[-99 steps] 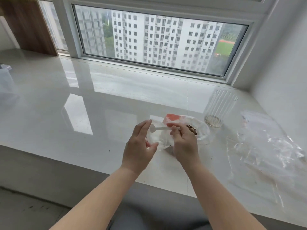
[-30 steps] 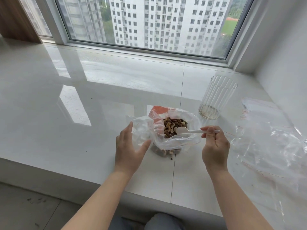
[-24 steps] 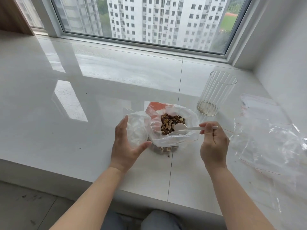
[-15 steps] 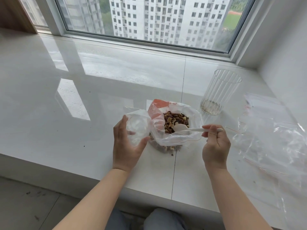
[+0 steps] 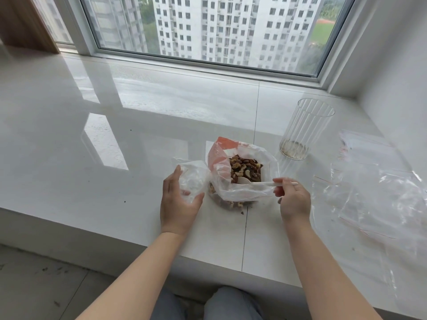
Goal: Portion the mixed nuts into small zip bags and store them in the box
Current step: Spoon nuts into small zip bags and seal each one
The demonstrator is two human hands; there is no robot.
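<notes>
Brown mixed nuts [image 5: 246, 168] in a clear plastic bag [image 5: 242, 192] lie between the hands near the white stone ledge [image 5: 92, 181]'s front edge; the left hand [image 5: 179, 202] grips a small clear zip bag [image 5: 191, 179], the right hand [image 5: 293, 199] pinches a white plastic spoon [image 5: 261, 183].

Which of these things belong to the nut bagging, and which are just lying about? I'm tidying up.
In use:
- small zip bag, held by left hand
- white spoon, gripped by right hand
- big bag of mixed nuts
- spare zip bags

Lying about:
- ribbed glass

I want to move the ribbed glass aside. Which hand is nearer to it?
Right. The right hand sits just below-left of the ribbed glass; the left hand is beyond the nut bag.
</notes>
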